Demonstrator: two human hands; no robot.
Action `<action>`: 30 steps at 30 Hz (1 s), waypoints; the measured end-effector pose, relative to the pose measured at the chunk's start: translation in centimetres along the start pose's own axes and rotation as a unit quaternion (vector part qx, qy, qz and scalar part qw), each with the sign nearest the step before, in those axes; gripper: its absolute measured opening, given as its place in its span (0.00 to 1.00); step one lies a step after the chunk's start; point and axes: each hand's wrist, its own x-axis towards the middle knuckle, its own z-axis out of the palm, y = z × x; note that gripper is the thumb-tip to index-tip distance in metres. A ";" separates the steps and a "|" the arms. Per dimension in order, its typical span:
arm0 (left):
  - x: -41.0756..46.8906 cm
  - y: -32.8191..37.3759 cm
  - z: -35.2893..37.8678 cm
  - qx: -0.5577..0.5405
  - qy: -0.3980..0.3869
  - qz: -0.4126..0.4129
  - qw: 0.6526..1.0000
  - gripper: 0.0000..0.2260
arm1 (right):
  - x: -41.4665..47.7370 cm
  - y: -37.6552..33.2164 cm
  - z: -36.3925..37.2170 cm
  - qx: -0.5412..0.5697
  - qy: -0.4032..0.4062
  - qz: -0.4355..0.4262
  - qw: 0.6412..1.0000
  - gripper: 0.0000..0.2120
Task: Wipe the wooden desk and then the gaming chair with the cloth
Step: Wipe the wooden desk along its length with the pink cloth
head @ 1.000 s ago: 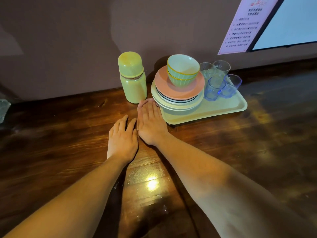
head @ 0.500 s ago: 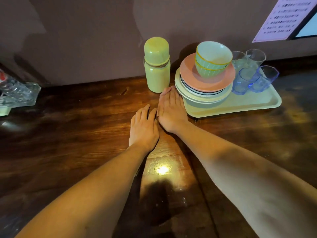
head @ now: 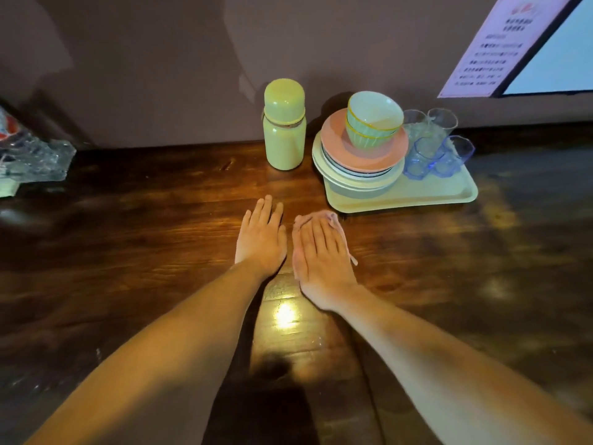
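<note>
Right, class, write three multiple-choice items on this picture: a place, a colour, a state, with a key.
1. Where does the flask stand?
A. on the tray
B. on the floor
C. on the desk, left of the tray

2. What colour is the top plate?
A. pink
B. black
C. red

3. What is the right hand doing?
A. gripping the flask
B. pressing flat on the cloth
C. hanging off the desk

Key: 1 C, its base sits on wood beside the tray; 2 A, pink rim under the bowls; 3 B, it lies flat over the cloth.
</note>
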 end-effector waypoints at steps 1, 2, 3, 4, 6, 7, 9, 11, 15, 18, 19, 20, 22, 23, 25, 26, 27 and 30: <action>-0.1 0.1 0.1 0.009 -0.011 0.001 1.000 0.26 | 1.6 0.6 -0.5 -0.015 -0.009 -0.004 1.000 0.40; -0.1 0.1 0.2 0.019 -0.013 0.000 1.000 0.26 | 3.2 1.2 -1.0 -0.029 -0.006 -0.004 1.000 0.38; -0.2 0.0 0.5 0.033 -0.009 0.001 0.999 0.27 | 4.7 1.7 -1.2 -0.041 0.007 -0.002 0.999 0.35; 0.2 0.2 0.3 0.039 -0.001 0.005 0.999 0.27 | 5.9 2.4 -1.6 -0.055 0.024 -0.001 0.998 0.33; 0.1 -0.4 1.1 0.051 0.008 0.004 0.999 0.28 | 6.8 2.4 -0.6 -0.070 0.037 -0.002 0.997 0.32; 0.1 -0.5 1.5 0.054 0.009 0.004 0.998 0.29 | 6.7 2.4 -0.2 -0.072 0.038 -0.002 0.997 0.31; -0.3 -0.6 1.6 0.056 0.000 0.000 0.998 0.29 | 5.8 1.9 0.2 -0.061 0.027 0.002 0.998 0.31; -0.2 -0.3 1.3 0.061 -0.013 -0.002 0.998 0.29 | 3.9 1.1 0.0 -0.040 0.016 0.015 0.999 0.32; -0.8 1.0 0.3 0.076 -0.049 -0.023 0.996 0.28 | -4.4 -1.4 0.7 -0.016 0.003 0.023 1.000 0.36; -3.5 2.6 -0.1 0.090 -0.055 -0.035 0.994 0.27 | -10.4 -2.6 1.4 0.024 0.004 0.019 1.000 0.34; -4.7 2.9 -0.1 0.097 -0.053 -0.027 0.994 0.27 | -11.4 -2.7 1.6 0.026 0.003 0.012 1.000 0.33; -5.7 2.9 0.0 0.100 -0.052 -0.019 0.993 0.27 | -11.5 -2.5 1.8 0.028 0.003 0.004 1.000 0.33; -7.2 2.8 0.1 0.101 -0.054 -0.007 0.993 0.27 | -10.1 -1.9 1.7 0.020 -0.006 -0.004 1.000 0.34; -7.9 2.7 0.1 0.107 -0.058 -0.001 0.993 0.27 | -9.0 -1.7 1.5 0.015 -0.014 -0.003 1.000 0.36; -9.2 2.9 0.3 0.126 -0.055 0.005 0.990 0.27 | -6.1 -1.3 1.2 0.002 -0.024 0.014 1.000 0.38; -9.8 3.1 0.3 0.129 -0.050 0.005 0.990 0.27 | -5.0 -1.1 1.0 0.002 -0.021 0.022 1.000 0.36; -10.5 3.3 0.4 0.125 -0.044 0.004 0.991 0.26 | -4.4 -1.1 1.1 0.007 -0.016 0.027 0.999 0.34; -12.4 4.2 -0.3 0.101 -0.021 0.012 0.995 0.24 | -5.1 -1.0 1.6 0.008 -0.002 0.017 1.000 0.33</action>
